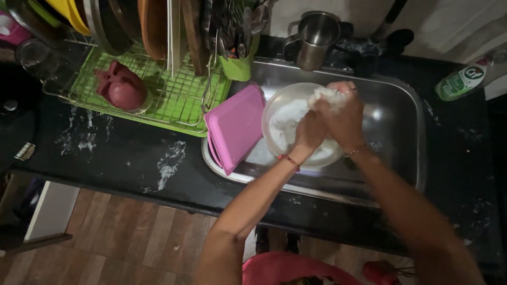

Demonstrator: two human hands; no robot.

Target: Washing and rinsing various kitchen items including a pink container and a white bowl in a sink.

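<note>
Wood flooring lies nearest you at 6 o'clock, and beyond it runs the dark worktop [132,158], streaked with white suds at 9 o'clock. Your forearms rise from there into the steel sink [401,132]. Your left hand [309,132] and right hand [343,113] meet over the pale round bowl [282,124], which sits tilted in the basin at about 12 o'clock from your body. The fingers of both hands are closed together around a foamy white sponge [327,96], pressed against the bowl's upper rim; motion blur hides exactly how each finger lies.

By the look of it, you are in the scrubbing step, with lather covering the bowl's inside. The next move likely calls for a firm hold on the slippery rim while you work round the rest, then a rinse.

Just beside the bowl at 9 o'clock, a pink square lid [235,126] leans on the sink edge. Farther off at 10 o'clock stands the green drying rack [174,100], at 12 o'clock a steel jug [315,39], and at 2 o'clock a green detergent bottle [462,80] lying on its side.
</note>
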